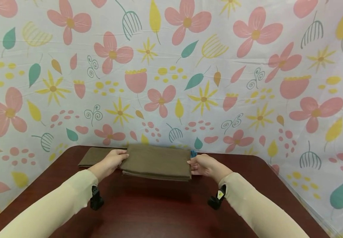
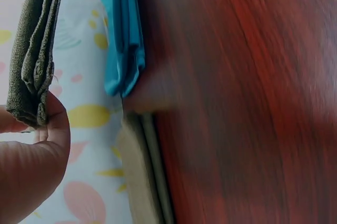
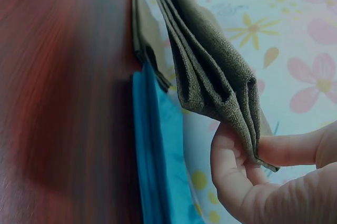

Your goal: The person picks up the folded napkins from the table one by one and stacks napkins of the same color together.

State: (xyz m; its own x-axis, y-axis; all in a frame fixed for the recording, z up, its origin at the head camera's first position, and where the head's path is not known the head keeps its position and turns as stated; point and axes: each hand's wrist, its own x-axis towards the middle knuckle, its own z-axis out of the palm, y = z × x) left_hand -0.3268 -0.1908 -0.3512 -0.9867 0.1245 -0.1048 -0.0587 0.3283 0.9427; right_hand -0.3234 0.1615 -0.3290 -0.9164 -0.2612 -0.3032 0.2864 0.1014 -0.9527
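Note:
Both hands hold up a folded olive-brown cloth (image 1: 156,162), one at each end, above the far part of the table. My left hand (image 1: 111,162) pinches its left end between thumb and fingers; in the left wrist view the stacked layers of the cloth (image 2: 34,60) hang edge-on over the fingers. At the right end my right hand (image 1: 205,165) pinches a corner, and in the right wrist view the folds of the cloth (image 3: 210,66) fan slightly apart. Below lies a folded blue cloth (image 3: 158,145), mostly hidden from the head view.
A second folded olive-brown cloth (image 1: 95,157) lies at the back left of the dark red-brown table (image 1: 147,211), end to end with the blue one. Behind the table's far edge hangs a flower-printed white curtain (image 1: 171,66). Each wrist wears a small black camera (image 1: 96,198).

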